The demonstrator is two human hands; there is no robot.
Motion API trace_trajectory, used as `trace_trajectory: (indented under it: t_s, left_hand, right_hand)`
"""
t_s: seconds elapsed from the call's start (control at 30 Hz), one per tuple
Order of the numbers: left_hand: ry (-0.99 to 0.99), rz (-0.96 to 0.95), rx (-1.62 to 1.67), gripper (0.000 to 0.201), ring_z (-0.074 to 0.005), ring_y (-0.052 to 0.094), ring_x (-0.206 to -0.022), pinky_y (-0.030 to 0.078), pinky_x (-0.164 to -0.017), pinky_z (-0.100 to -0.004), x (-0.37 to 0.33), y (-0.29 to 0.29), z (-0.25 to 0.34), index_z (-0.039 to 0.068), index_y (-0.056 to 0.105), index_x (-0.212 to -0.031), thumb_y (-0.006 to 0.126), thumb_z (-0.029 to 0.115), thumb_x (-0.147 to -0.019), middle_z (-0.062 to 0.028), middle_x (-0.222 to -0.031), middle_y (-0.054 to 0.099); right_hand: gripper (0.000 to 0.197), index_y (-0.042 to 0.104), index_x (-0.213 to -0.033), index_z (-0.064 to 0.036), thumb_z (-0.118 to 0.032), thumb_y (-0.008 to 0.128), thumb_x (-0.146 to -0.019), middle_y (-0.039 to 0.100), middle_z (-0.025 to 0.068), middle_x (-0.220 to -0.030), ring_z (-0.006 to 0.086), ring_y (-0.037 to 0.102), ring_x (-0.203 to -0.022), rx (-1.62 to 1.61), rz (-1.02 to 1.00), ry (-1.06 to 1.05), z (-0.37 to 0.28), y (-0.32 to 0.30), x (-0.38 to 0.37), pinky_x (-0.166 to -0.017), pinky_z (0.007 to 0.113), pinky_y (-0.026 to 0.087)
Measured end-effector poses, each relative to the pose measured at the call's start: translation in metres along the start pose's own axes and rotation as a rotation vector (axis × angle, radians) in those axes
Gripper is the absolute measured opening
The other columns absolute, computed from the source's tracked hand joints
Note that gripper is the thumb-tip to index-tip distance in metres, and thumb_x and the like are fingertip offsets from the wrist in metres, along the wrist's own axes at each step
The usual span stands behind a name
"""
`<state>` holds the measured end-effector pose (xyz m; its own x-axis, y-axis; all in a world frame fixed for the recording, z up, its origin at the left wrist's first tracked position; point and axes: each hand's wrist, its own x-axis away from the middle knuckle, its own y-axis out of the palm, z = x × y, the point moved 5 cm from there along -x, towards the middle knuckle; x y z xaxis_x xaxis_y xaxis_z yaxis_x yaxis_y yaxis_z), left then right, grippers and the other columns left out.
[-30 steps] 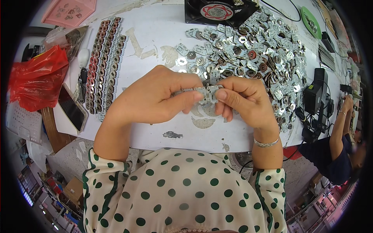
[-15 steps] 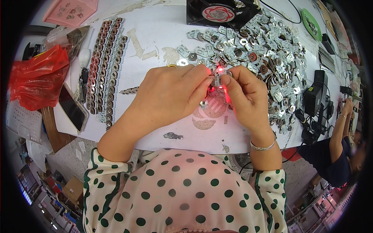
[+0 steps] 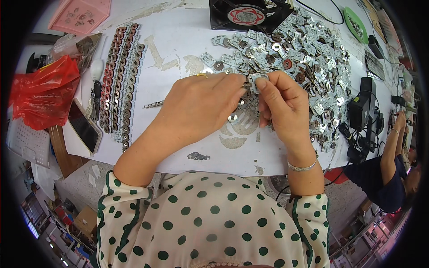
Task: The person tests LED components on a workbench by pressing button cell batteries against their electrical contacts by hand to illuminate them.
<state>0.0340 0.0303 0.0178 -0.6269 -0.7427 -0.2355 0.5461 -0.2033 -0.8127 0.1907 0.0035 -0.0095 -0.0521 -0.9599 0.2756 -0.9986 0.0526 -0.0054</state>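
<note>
My left hand (image 3: 205,100) reaches in from the left, fingers closed in a pinch with their tips turned to the right. Opposite it, my right hand (image 3: 286,100) pinches a small silver metal part (image 3: 254,80) between thumb and index finger. Both sets of fingertips meet at this part, and they cover much of it. From behind my left wrist pokes the end of a narrow dark-and-silver strip (image 3: 153,104); the rest is hidden. Below the fingertips a small shiny piece (image 3: 232,118) lies on the white table (image 3: 178,156).
A big heap of metal parts with round discs (image 3: 313,67) spreads at the right. Long rows of similar parts (image 3: 120,80) lie at the left, beside a phone (image 3: 84,127) and red plastic bag (image 3: 44,91). A black fan (image 3: 250,15) stands behind. Another person (image 3: 380,174) sits far right.
The red light that shone on my fingertips and the part is gone. My right hand's lower fingers have shifted slightly; both hands stay together at the same place.
</note>
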Motion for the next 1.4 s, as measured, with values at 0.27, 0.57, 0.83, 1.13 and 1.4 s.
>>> trace_trajectory:
  t_s: [0.27,0.57,0.83,1.13,1.4]
  left_hand:
    - [-0.188,-0.197,0.135,0.025,-0.0327,0.066,-0.076,0.052,-0.068,-0.0375,0.002,-0.009,-0.015,0.006,0.062,-0.114,0.061,0.015,-0.09,-0.015,-0.087,0.067]
    - [-0.208,-0.359,0.49,0.017,-0.0092,0.056,-0.048,0.041,-0.045,-0.023,0.009,-0.004,-0.022,0.002,0.064,-0.091,0.06,0.018,-0.094,-0.0054,-0.061,0.061]
    - [-0.198,-0.207,0.652,0.015,-0.0107,0.056,-0.049,0.042,-0.047,-0.0241,0.005,-0.007,-0.015,0.002,0.064,-0.091,0.06,0.016,-0.093,-0.0047,-0.065,0.062]
    - [-0.035,0.035,0.154,0.016,-0.0222,0.06,-0.058,0.046,-0.053,-0.0303,0.007,-0.003,-0.008,0.002,0.062,-0.101,0.065,0.008,-0.087,-0.0099,-0.077,0.063]
    - [-0.057,0.105,0.136,0.016,-0.0251,0.062,-0.062,0.049,-0.056,-0.032,0.0,-0.006,-0.006,0.001,0.062,-0.101,0.065,0.006,-0.086,-0.0112,-0.079,0.064]
  right_hand:
    - [0.015,0.071,-0.093,0.0012,-0.012,0.071,-0.085,0.066,0.0078,-0.068,0.0121,0.061,-0.06,0.44,0.069,-0.433,-0.015,-0.014,-0.002,-0.052,0.022,0.046]
    - [0.019,0.069,-0.084,-0.0012,-0.018,0.066,-0.091,0.064,0.0027,-0.063,0.0045,0.052,-0.05,0.227,-0.327,0.009,-0.005,0.001,0.002,-0.047,0.02,0.041]
    - [0.022,0.061,-0.083,-0.0033,-0.021,0.059,-0.096,0.057,-0.0012,-0.061,0.0036,0.048,-0.048,-0.225,-0.351,0.097,0.002,0.007,0.001,-0.042,0.017,0.037]
    - [0.017,0.059,-0.082,-0.0026,-0.015,0.061,-0.095,0.049,-0.006,-0.06,0.0012,0.04,-0.052,0.38,0.042,-0.377,-0.01,0.005,0.004,-0.047,0.02,0.033]
    - [0.018,0.059,-0.081,-0.0029,-0.014,0.059,-0.095,0.051,-0.0054,-0.059,0.0004,0.042,-0.051,0.03,-0.014,-0.1,0.002,0.001,0.001,-0.045,0.02,0.034]
